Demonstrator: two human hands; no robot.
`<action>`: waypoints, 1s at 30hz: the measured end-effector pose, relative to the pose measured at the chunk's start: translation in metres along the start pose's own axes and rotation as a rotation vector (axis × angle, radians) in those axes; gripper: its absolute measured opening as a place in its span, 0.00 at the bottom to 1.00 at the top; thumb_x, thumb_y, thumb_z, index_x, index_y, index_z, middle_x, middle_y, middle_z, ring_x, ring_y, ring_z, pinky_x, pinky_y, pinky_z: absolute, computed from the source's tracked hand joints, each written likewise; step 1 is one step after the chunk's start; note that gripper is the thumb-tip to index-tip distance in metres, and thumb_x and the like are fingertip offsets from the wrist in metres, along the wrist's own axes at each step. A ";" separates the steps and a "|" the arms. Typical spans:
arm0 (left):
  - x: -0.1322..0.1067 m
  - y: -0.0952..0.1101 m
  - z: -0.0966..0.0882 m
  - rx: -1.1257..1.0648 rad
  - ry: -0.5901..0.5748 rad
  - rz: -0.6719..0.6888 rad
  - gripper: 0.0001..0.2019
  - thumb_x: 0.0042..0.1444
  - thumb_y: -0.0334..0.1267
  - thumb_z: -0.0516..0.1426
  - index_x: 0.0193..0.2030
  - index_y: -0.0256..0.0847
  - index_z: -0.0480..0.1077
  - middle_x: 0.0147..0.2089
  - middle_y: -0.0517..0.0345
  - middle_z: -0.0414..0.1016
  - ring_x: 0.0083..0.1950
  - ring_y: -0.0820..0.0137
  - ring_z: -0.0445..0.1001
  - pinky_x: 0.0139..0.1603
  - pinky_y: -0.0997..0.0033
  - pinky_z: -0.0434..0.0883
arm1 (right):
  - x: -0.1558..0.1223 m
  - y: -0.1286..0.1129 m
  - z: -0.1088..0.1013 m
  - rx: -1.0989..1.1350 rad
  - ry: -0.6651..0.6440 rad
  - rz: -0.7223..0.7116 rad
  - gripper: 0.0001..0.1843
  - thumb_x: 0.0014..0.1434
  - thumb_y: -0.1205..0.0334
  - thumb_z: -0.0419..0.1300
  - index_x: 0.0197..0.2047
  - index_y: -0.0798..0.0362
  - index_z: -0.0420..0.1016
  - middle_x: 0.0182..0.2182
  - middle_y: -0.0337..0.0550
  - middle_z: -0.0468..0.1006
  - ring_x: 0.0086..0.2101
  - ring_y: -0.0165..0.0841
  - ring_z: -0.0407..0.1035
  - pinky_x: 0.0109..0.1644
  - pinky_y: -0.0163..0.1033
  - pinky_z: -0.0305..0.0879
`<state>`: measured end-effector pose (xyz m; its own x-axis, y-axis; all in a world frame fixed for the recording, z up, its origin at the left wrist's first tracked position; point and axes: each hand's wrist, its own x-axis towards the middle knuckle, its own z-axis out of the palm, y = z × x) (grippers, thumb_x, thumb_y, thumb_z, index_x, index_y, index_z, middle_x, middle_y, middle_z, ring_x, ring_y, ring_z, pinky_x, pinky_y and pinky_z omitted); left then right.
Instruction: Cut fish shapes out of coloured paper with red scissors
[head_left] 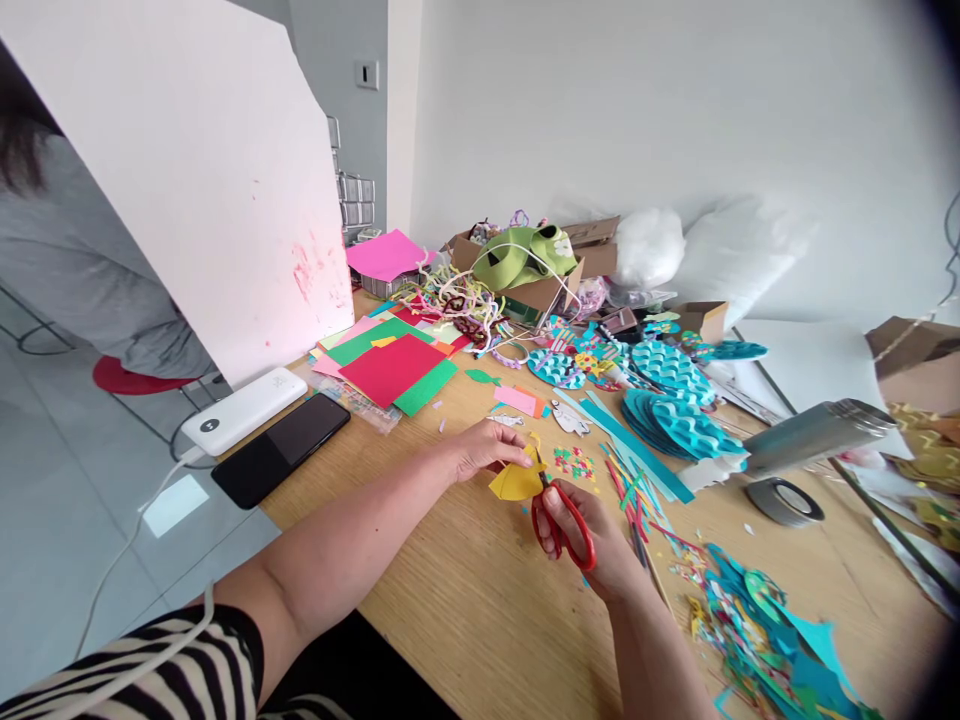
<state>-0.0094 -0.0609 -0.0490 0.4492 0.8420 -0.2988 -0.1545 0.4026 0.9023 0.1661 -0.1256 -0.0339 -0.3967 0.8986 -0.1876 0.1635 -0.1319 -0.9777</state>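
Note:
A piece of yellow paper (514,483) is pinched in my left hand (487,450), held just above the wooden table. My right hand (581,530) grips red-handled scissors (577,535), two fingers and the thumb through the loops. Their blades meet the right edge of the yellow paper, and a narrow yellow strip curls up there. Small red, green and yellow paper bits (574,462) lie just beyond the scissors. Two white cut-outs with printed drawings, one of them clearer (571,418), rest behind my hands.
Coloured paper sheets (397,370), a black phone (281,450) and a white power bank (247,410) are on the left. Teal discs (675,425), a metal bottle (817,437), a tape roll (784,502) and paper scraps (772,630) lie right. A person in grey sits behind a white board (202,170).

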 end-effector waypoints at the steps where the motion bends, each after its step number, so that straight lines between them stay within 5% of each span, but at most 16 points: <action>1: 0.000 0.000 0.000 0.007 -0.002 0.001 0.19 0.26 0.42 0.69 0.26 0.36 0.72 0.27 0.62 0.73 0.30 0.73 0.70 0.36 0.71 0.63 | 0.000 0.000 0.000 0.000 -0.001 0.001 0.27 0.52 0.35 0.62 0.24 0.51 0.65 0.17 0.37 0.68 0.17 0.27 0.60 0.20 0.34 0.58; 30: 0.001 -0.003 0.003 -0.001 -0.005 0.023 0.18 0.27 0.43 0.69 0.25 0.36 0.72 0.26 0.62 0.72 0.29 0.74 0.67 0.36 0.70 0.62 | 0.001 0.004 -0.001 -0.027 -0.013 -0.007 0.28 0.53 0.33 0.59 0.24 0.52 0.67 0.17 0.37 0.68 0.17 0.28 0.62 0.21 0.34 0.57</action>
<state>-0.0057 -0.0625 -0.0507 0.4502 0.8490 -0.2765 -0.1659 0.3838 0.9084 0.1675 -0.1249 -0.0383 -0.4094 0.8939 -0.1825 0.1847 -0.1147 -0.9761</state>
